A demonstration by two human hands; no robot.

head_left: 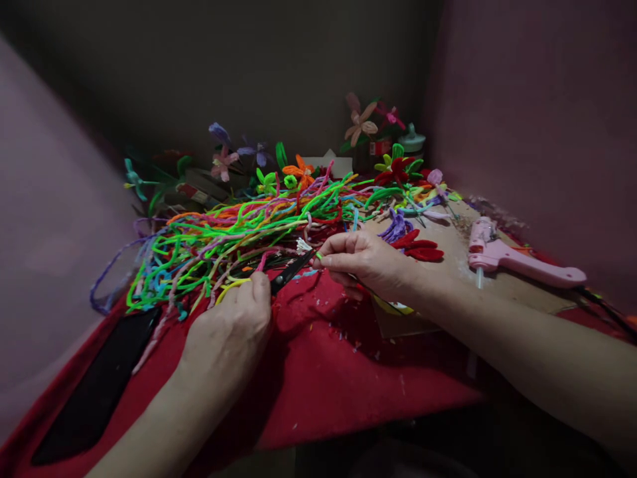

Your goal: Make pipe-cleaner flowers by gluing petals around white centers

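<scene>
My left hand (233, 325) is closed around the handles of black scissors (289, 272), whose blades point up and right. Their tips meet a small green piece of pipe cleaner (319, 255) at my right fingertips. My right hand (361, 261) pinches that green piece between thumb and forefinger, and a thin dark stem seems to run back under the palm. Just beyond the blade tips is a small white bunch of strands (303, 245); whether it is joined to the green piece I cannot tell. Behind both hands lies a tangled heap of coloured pipe cleaners (239, 226).
A pink glue gun (527, 262) rests on cardboard (450, 292) at right, near red petals (421, 247) and a purple looped piece (395, 227). Several pipe cleaner flowers (300, 171) stand behind. A black flat strip (99, 385) lies left on the red cloth (318, 385), which carries scraps.
</scene>
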